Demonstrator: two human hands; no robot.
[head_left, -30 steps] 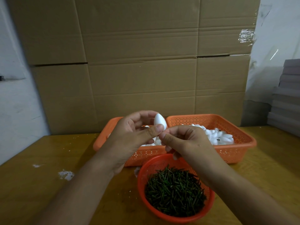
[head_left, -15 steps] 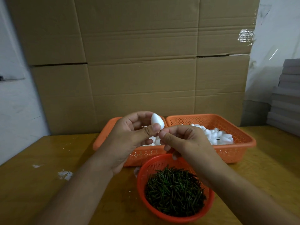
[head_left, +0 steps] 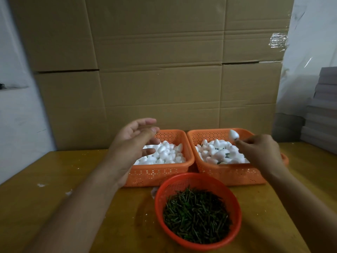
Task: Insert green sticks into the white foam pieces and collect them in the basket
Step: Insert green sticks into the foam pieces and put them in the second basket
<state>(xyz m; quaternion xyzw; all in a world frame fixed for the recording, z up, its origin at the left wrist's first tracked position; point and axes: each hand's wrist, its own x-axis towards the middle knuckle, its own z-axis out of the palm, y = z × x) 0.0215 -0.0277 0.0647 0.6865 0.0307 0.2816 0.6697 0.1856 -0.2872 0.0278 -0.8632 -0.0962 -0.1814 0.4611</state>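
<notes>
Cardboard cartons (head_left: 160, 70) stacked flat fill the background of the head view, with a yellow wooden tabletop (head_left: 54, 179) in front of them and a stack of grey trays (head_left: 322, 110) at the far right.

On the tabletop, two orange rectangular baskets sit side by side. The left basket (head_left: 160, 174) holds plain white foam pieces (head_left: 164, 154); the right basket (head_left: 228, 174) holds foam pieces with green stems showing between them. Nearer the camera, a round red basket (head_left: 198, 181) is heaped with green sticks (head_left: 197, 216).

The right hand (head_left: 259, 150) hovers over the right basket, its fingertips pinching a stick below a foam piece (head_left: 234, 134), which stands up above the knuckles; the stick itself is too small to make out. The left hand (head_left: 135, 141) hangs over the left basket with fingers spread and relaxed, holding nothing.

My reading is that the finished piece is about to be dropped with the others. Released too close to the far rim, it could bounce out onto the tabletop behind the basket. A shallow insertion could let the foam slip off its stick on landing. Foam crumbs (head_left: 41, 184) lie on the tabletop at left, well clear of the work. Nothing blocks either hand, though the round basket sits just beneath the forearms and a careless sweep could tip it.
</notes>
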